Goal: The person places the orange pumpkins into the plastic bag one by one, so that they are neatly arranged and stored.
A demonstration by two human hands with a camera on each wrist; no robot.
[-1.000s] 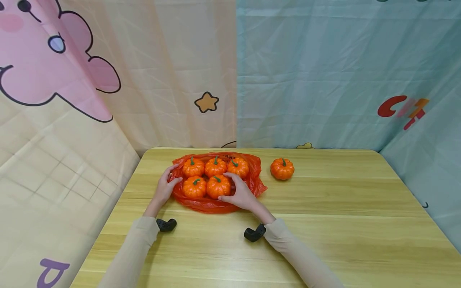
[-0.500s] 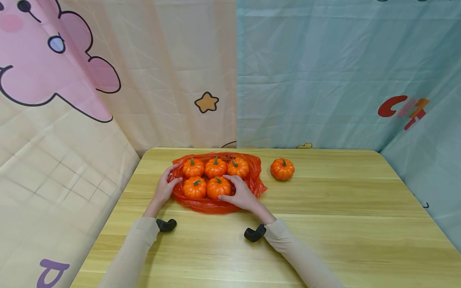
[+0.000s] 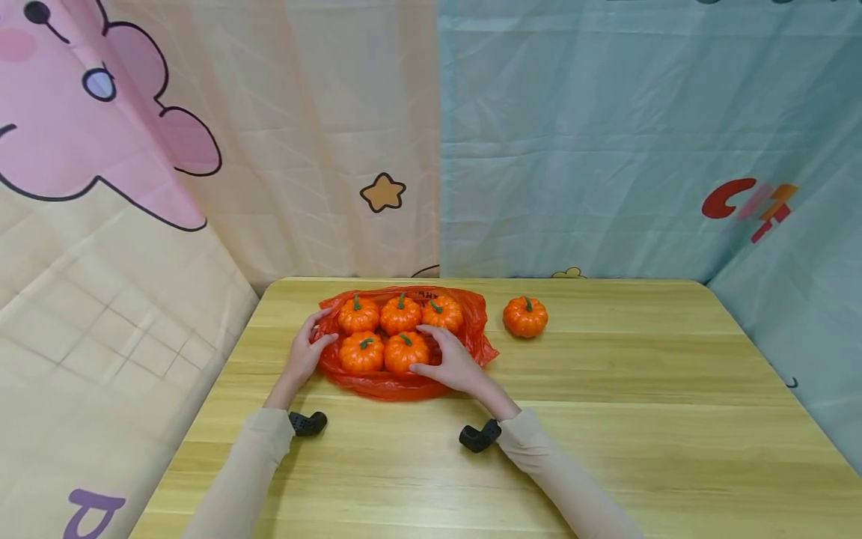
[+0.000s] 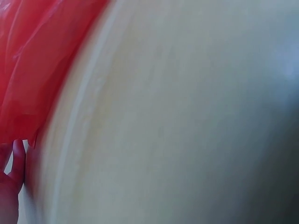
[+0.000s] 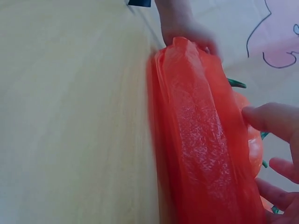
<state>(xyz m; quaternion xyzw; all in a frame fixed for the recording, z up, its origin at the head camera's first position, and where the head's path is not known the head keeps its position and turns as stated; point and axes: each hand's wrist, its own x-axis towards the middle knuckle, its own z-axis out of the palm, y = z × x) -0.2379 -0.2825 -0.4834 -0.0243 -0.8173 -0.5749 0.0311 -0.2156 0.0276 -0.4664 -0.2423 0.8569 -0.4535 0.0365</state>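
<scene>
Several orange pumpkins with green stems sit in two rows in an open red plastic bag on the table. My left hand holds the bag's left edge; in the left wrist view its fingers touch the red plastic. Around the front right pumpkin are the thumb and fingers of my right hand, gripping its right side. The right wrist view shows the thumb against it, past the bag's raised rim. The pumpkin's underside is hidden by the bag.
One more pumpkin stands on the wooden table to the right of the bag. Printed curtains hang behind the table and along both sides. A black wrist mount juts inward from the right wrist.
The front pumpkins have settled very slightly lower in the bag since the earliest frame. Both hands have kept their places; the head view has shifted a little.
</scene>
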